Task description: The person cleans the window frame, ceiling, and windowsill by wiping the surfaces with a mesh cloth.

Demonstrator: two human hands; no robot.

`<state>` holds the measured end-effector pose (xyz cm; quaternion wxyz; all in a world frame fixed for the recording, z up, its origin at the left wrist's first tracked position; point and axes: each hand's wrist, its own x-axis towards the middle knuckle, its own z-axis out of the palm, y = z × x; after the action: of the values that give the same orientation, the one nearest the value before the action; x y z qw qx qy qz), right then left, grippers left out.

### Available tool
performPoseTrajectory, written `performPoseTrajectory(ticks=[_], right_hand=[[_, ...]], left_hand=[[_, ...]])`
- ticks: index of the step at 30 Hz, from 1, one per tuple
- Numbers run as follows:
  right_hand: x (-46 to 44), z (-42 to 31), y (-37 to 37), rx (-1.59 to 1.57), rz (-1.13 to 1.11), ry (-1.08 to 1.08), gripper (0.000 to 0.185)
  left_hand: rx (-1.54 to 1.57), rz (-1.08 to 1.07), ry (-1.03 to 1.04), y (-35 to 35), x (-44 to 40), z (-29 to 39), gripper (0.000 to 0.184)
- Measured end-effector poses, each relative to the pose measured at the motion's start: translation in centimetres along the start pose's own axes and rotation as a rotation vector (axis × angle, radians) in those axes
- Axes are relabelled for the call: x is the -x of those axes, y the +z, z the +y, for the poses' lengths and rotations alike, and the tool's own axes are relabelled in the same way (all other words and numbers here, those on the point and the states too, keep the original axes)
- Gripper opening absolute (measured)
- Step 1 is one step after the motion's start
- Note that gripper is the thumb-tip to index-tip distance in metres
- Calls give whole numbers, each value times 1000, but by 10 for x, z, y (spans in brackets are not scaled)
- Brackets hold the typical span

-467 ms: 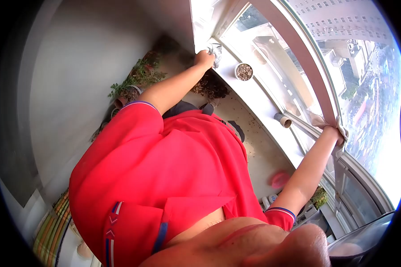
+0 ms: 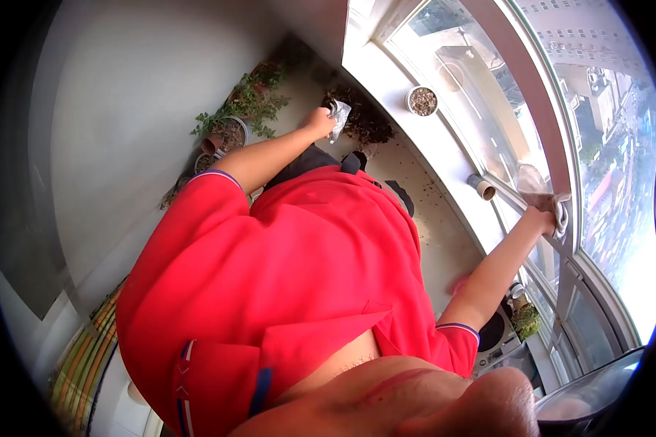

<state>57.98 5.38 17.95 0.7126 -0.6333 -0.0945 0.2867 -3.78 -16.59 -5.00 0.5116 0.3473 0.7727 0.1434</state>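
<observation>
My left hand (image 2: 319,122) is closed around a crumpled silvery-grey wad (image 2: 339,121), held over the floor beside the window sill. I cannot tell whether the wad is cloth, foil or plastic. At the right, my right hand (image 2: 541,221) is closed on a pale cloth (image 2: 561,213), which lies against the upright window frame (image 2: 561,160). Its fingers are partly hidden by the cloth.
On the white sill (image 2: 444,156) stand a pot of dry soil (image 2: 421,101) and a small cup-like pot (image 2: 481,187). Potted plants (image 2: 251,102) line the wall. Dry leaves (image 2: 372,127) lie on the floor. A leafy plant (image 2: 525,320) sits at lower right.
My left hand has drawn back from the sill corner with the silvery-grey wad and is now over the floor. My right hand stays at the frame with the cloth. The view has shifted slightly.
</observation>
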Motion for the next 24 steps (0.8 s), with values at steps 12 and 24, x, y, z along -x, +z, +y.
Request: performPoseTrajectory(ticks=[12,24], right_hand=[[232,305,-162,1011,-561,342,43],[216,315,-144,1373,-753,381,38]], left_hand=[[340,240,-307,-69,18,-111,38],[-105,123,226,-34,81,-83,30]])
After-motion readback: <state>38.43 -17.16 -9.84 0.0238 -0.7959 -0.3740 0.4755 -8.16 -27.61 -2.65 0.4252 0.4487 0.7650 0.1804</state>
